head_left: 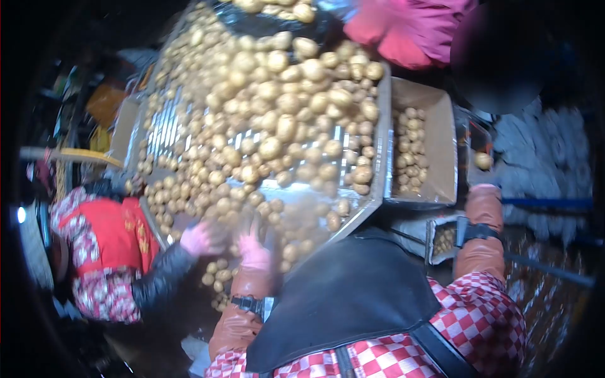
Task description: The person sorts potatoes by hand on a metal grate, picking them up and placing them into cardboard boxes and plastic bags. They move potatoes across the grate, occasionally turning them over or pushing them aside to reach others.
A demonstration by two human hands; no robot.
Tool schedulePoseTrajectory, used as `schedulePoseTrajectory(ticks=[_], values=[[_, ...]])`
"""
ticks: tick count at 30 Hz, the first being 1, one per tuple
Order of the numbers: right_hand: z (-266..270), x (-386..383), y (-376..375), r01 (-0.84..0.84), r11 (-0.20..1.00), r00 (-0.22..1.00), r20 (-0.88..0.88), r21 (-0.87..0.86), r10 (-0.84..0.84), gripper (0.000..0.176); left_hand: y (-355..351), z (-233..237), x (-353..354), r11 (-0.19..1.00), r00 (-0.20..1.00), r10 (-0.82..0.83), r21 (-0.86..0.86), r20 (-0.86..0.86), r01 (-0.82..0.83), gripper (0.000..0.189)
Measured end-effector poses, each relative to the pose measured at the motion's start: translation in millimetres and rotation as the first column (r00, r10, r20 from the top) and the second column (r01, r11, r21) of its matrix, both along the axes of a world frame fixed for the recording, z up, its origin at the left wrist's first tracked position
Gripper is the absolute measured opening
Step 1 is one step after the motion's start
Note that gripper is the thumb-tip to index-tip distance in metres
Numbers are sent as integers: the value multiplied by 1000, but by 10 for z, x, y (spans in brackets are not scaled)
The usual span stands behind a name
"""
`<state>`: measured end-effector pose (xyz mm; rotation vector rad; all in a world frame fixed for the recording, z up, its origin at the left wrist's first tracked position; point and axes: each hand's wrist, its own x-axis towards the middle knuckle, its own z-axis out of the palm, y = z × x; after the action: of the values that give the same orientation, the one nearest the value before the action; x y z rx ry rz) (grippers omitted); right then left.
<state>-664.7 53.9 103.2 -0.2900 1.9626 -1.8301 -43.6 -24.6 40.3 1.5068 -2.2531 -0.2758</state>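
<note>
My left hand, in a pink-cuffed glove, reaches over the near edge of a sorting table covered in potatoes. Its fingers look stretched out and apart, blurred by motion, among the potatoes at the table's lower end. Out to the right, past a cardboard-lined box partly filled with potatoes, is my right hand. A single potato shows at its fingers, which are dark and hard to make out; it seems to be held there.
At left, a co-worker in a red apron reaches a pink-gloved hand close to my left hand. Another person in a pink garment stands across the table. A smaller potato container sits below my right arm; pale sacks lie farther right.
</note>
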Motion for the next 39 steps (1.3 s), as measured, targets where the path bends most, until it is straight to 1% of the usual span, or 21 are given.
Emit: schedulePoseTrajectory(ticks=[1, 3, 6, 7, 8, 10, 12, 13, 16, 17, 18, 22, 25, 27, 29, 30, 32, 34, 35, 37, 39], values=[[-157, -454, 125, 211, 936, 893, 444, -281, -68, 68, 3, 147, -51, 983, 989, 140, 113, 50, -145, 65], [-251, -354, -100, 327, 851, 694, 716, -411, 79, 69, 41, 77, -18, 947, 966, 239, 198, 98, -254, 74], [-946, 86, -450, -354, 870, 776, 411, -343, 478, 57, 51, 95, -228, 896, 928, 35, 399, 371, -193, 77], [-948, 681, -618, -451, 871, 748, 451, -194, 488, 53, -8, 437, -404, 841, 962, 74, 502, 264, -202, 71], [-566, 1176, -888, -744, 641, 447, 574, -188, 687, 48, -21, 575, -416, 836, 974, 50, 524, 221, -162, 69], [-683, 1911, -1109, -928, 350, 368, 467, 130, 804, 40, -8, 712, -355, 820, 991, 7, 566, 134, -82, 65], [-1160, 2149, -1136, -963, -49, -62, -39, 266, 997, 36, 139, 542, -136, 883, 996, -17, 469, 92, -29, 61], [-1324, 2257, -1143, -921, -112, -216, -249, 374, 944, 34, 166, 522, -82, 894, 994, -23, 448, 103, -26, 61], [-528, 2892, -1316, -795, -60, -1, 97, 603, 995, 31, 335, 400, 95, 931, 1000, 0, 364, 28, -10, 63], [-126, 3039, -1446, -870, -4, 149, 272, 492, 951, 31, 394, 359, 115, 943, 1000, 12, 332, -16, -6, 64], [-11, 3076, -1528, -867, 67, 209, 239, 493, 948, 29, 440, 353, 113, 923, 999, 44, 383, -26, -31, 65], [-223, 2780, -1679, -807, 414, 269, -363, 421, 892, 27, 318, 495, 49, 801, 996, 86, 591, 35, -90, 72], [277, 2764, -1574, -653, 689, 713, -53, 315, 699, 52, 364, 238, -43, 834, 978, 203, 515, 49, -198, 82], [254, 2795, -1410, -656, 682, 709, -46, 323, 704, 68, 382, 88, -118, 856, 958, 278, 436, 66, -278, 89], [-490, 2588, -1200, -408, 451, 59, -470, 794, 881, 81, 258, 60, -268, 850, 941, 312, 405, 132, -339, 96], [-413, 2799, -1080, -226, 423, -28, -440, 878, 897, 82, 180, 96, -363, 828, 931, 321, 426, 173, -364, 98], [-462, 2649, -1130, -591, 376, 120, -383, 714, 916, 74, 18, 235, -510, 782, 905, 336, 459, 259, -422, 103], [-381, 2496, -1207, -767, 318, 268, -171, 557, 948, 60, -62, 287, -517, 768, 916, 305, 501, 263, -399, 104], [-179, 2518, -1236, -761, 364, 327, -168, 537, 930, 48, -119, 300, -517, 764, 921, 292, 516, 259, -388, 105], [-405, 2432, -1367, -823, 558, 566, 74, 105, 821, 42, -127, 206, -482, 770, 925, 292, 514, 242, -377, 107], [-468, 2360, -1542, -798, 594, 602, 116, 101, 790, 39, -119, 120, -458, 779, 929, 302, 505, 215, -371, 107]])
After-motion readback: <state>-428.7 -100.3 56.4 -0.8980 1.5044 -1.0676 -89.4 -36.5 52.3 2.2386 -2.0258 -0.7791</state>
